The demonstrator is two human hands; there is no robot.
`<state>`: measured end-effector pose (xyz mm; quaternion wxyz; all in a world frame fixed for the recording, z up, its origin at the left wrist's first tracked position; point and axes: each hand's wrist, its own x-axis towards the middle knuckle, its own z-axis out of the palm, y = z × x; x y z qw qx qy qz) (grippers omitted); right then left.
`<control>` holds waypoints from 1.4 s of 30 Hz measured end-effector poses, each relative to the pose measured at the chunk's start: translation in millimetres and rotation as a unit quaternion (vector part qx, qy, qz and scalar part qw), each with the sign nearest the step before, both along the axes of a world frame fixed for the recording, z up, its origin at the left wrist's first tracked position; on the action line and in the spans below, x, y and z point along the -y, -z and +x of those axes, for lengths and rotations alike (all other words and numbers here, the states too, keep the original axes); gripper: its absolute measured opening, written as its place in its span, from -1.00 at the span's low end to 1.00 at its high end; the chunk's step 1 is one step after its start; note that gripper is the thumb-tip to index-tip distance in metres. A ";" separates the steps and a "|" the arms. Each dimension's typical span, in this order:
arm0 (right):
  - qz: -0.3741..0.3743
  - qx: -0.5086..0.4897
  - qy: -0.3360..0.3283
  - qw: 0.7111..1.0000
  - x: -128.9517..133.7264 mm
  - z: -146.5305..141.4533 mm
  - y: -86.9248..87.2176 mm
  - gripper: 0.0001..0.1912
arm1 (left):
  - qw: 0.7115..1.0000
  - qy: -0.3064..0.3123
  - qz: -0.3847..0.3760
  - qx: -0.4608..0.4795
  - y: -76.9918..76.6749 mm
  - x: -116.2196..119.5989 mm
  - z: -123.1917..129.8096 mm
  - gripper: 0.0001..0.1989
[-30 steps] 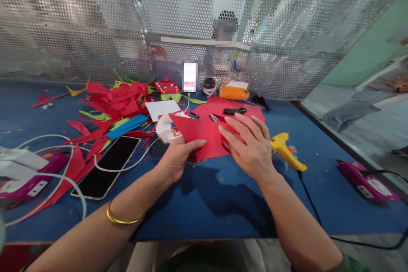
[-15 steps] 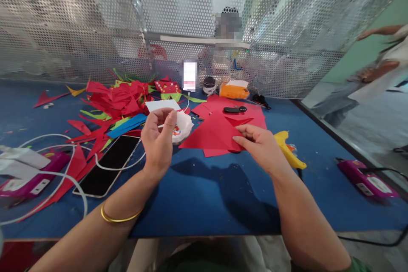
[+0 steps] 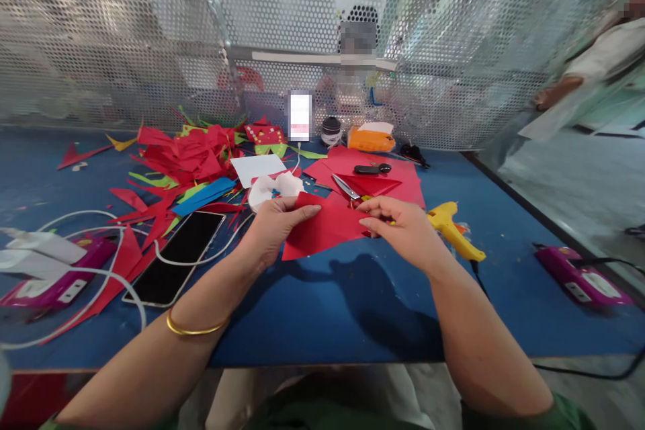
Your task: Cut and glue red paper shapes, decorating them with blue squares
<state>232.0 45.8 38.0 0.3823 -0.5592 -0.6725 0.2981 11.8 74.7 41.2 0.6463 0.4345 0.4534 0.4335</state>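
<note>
A piece of red paper (image 3: 327, 225) is stretched between my two hands above the blue table. My left hand (image 3: 277, 228) pinches its left top edge between thumb and fingers. At its right end, my right hand (image 3: 396, 218) grips it with thumb and fingertips. Just behind the paper lie scissors (image 3: 345, 187), blades pointing up and left, their handles partly hidden by the right hand. More red sheets (image 3: 398, 175) lie under and behind them, with a small black tool (image 3: 371, 168) on top. A white scalloped dish (image 3: 262, 191) with small colourful bits stands beyond my left hand.
A yellow glue gun (image 3: 453, 232) lies right of my right hand. To the left are a phone (image 3: 176, 259), white cables, a purple power strip (image 3: 85, 275) and a heap of paper scraps (image 3: 196, 154). Another purple power strip (image 3: 579, 275) sits far right. A person stands beyond the right table edge.
My left hand has moved right and down and taken hold of the red paper. The paper has shifted forward towards me, uncovering the scissors. The person at right has moved.
</note>
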 end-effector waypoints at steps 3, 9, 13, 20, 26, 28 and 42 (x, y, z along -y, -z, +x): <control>-0.020 -0.056 0.014 0.998 -2.6 -0.6 0.9 -0.76 | 0.999 -0.006 -0.027 0.026 -1.6 -2.3 -1.0 -0.75; -0.019 -0.036 0.031 0.999 0.8 -4.8 -6.7 -0.79 | 0.986 0.111 -0.121 0.035 3.2 -6.3 -6.3 -0.63; -0.017 0.000 0.018 1.000 5.8 -1.0 -17.4 -0.83 | 0.989 0.106 -0.104 -0.013 7.1 -8.0 -10.0 -0.67; -0.010 0.185 0.088 0.979 -15.4 20.7 3.0 -0.81 | 0.997 0.029 -0.032 -0.066 -5.6 -11.1 -16.2 -0.84; -0.037 0.305 0.096 0.947 -41.0 9.8 35.6 -0.66 | 0.995 0.048 -0.036 -0.075 -7.6 -11.9 -17.6 -0.79; -0.051 0.319 0.096 0.941 -46.8 7.1 37.7 -0.66 | 0.995 0.059 -0.040 -0.076 -8.6 -11.0 -17.4 -0.78; -0.088 0.037 0.126 0.987 -13.1 21.8 21.6 -0.47 | 1.000 -0.017 0.007 -0.025 -9.1 2.8 -28.6 -0.78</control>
